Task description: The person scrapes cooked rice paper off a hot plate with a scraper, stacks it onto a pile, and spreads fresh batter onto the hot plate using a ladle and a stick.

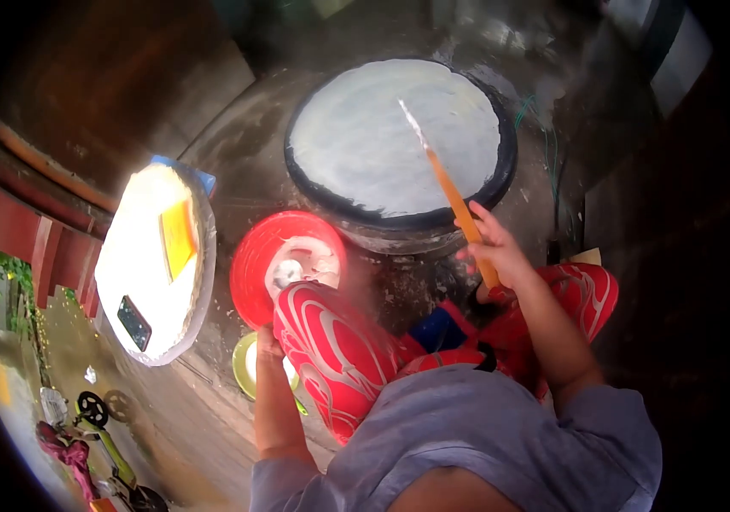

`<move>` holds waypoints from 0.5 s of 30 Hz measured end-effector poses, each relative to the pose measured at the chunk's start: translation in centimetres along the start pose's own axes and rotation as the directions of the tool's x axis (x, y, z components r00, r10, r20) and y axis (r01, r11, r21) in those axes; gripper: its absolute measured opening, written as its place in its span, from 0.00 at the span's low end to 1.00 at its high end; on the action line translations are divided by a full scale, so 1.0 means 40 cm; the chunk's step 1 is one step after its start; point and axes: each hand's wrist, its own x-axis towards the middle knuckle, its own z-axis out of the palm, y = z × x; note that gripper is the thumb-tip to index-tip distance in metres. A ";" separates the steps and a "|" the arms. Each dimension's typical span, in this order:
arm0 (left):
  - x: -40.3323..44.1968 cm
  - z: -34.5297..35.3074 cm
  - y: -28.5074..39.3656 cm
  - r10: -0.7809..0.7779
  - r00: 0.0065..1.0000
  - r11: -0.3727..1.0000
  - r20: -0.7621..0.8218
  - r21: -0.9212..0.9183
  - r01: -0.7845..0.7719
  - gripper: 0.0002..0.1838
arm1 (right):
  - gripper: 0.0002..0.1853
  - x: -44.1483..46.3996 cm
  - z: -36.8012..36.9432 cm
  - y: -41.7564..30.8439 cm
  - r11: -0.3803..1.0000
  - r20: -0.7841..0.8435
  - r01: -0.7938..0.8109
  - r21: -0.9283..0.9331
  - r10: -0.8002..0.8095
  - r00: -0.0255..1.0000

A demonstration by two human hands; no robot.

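My right hand (501, 254) holds a long, flat wooden stick (450, 188) near its lower end, with some fingers loosely spread. The stick's far tip is coated white and points over a round black-rimmed griddle (506, 158). A thin white layer of batter (382, 136) covers most of the griddle. My left hand (269, 343) is low beside my knee, at the near edge of a red bowl (245, 273); its fingers are hidden. White batter and a rounded pale thing, perhaps a ladle, lie in the red bowl. Just below my left hand is a yellow-green bowl (244, 367) with something white inside.
At the left stands a round, brightly lit surface (134, 247) bearing a phone (134, 322) and a flat yellow thing (178, 239). A green scooter (113, 452) is at the lower left. A thin green cord (550, 171) runs right of the griddle.
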 end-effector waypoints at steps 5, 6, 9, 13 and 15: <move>0.017 -0.030 -0.068 -0.043 0.997 0.999 0.060 0.025 0.042 0.16 | 0.28 0.068 0.017 -0.003 0.988 0.055 -0.059 -0.143 0.068 0.996; 0.012 -0.043 -0.079 -0.050 0.997 0.998 0.066 0.034 0.048 0.17 | 0.27 0.085 0.026 -0.005 0.978 0.042 -0.082 -0.193 0.092 0.995; -0.006 -0.099 -0.123 -0.020 0.999 0.995 0.033 0.095 0.016 0.18 | 0.24 0.179 0.069 -0.036 0.974 0.050 -0.060 -0.220 0.073 0.996; -0.004 -0.230 -0.190 0.193 0.976 0.964 -0.103 0.206 -0.169 0.20 | 0.23 0.381 0.097 -0.071 0.963 0.113 -0.047 -0.265 0.079 0.990; -0.104 -0.183 -0.168 0.322 0.927 0.932 -0.193 0.237 -0.274 0.20 | 0.23 0.477 0.118 -0.082 0.952 0.129 -0.059 -0.300 0.102 0.986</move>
